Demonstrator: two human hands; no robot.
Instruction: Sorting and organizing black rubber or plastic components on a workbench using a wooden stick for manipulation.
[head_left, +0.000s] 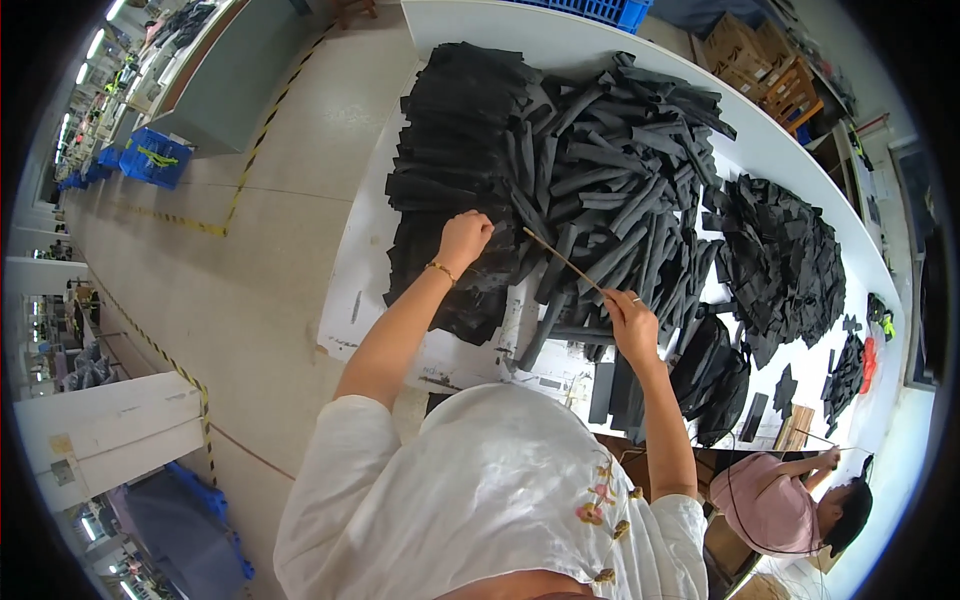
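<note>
My right hand (632, 322) is closed round one end of a thin wooden stick (565, 258). The stick slants up and left over the loose pile, its far end near my left hand. My left hand (466, 242) is closed above a stack of overlapping black fabric pieces (455, 130); what its fingers hold, if anything, is hidden. Right of that stack lies a loose heap of dark rolled fabric strips (615, 190). The strips look like narrow tubes, crossing each other in many directions.
The white table (365, 290) carries another heap of black pieces (785, 260) on the right and a black bundle (710, 375) closer in. A person in pink (770, 500) works at the lower right. Blue crates (155, 157) stand on the floor at left; cardboard boxes (745, 55) lie beyond the table.
</note>
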